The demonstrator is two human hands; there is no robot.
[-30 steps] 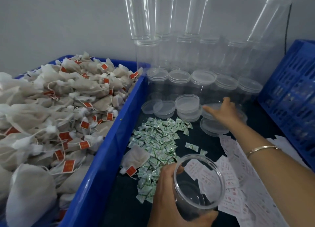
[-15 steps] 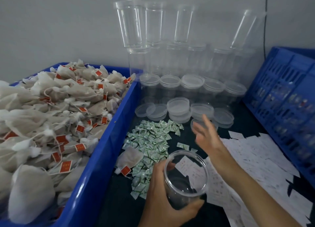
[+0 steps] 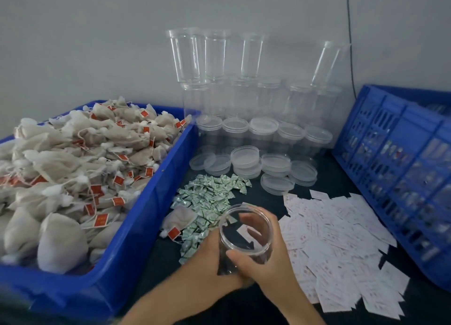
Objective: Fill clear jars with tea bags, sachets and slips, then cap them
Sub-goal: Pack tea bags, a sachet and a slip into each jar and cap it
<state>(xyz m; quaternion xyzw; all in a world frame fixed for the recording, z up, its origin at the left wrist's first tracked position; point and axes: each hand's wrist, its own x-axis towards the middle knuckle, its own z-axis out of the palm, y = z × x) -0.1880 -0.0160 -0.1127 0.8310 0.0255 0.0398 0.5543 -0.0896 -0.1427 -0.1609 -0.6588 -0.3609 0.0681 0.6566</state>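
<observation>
Head view: clear jar point(image 3: 245, 229) low and centre, over the dark table point(image 3: 268, 307), uncapped, mouth tilted up toward the camera; both hands on it. The left hand point(image 3: 210, 252) grips the jar's lower left side, its fingers mostly hidden behind the jar. The right hand point(image 3: 267, 260) is wrapped round the right side, thumb curled across the near wall, fingers showing through the clear plastic on the far side. A white slip shows through the jar; cannot tell if it is inside or lying under it.

Green sachets point(image 3: 207, 200) are heaped just left of and behind the jar; one loose tea bag point(image 3: 179, 218) with a red tag lies at the heap's left edge. Paper slips point(image 3: 341, 239) are spread on the table right of the jar, some touching the right wrist. The blue bin point(image 3: 146, 214) on the left is piled with tea bags point(image 3: 85, 158). Loose lids point(image 3: 244, 157) sit in short stacks behind the sachets; a row of capped jars point(image 3: 263, 129) stands behind them; stacked empty jars point(image 3: 214, 56) stand against the grey wall; blue crate point(image 3: 402, 166) far right.
</observation>
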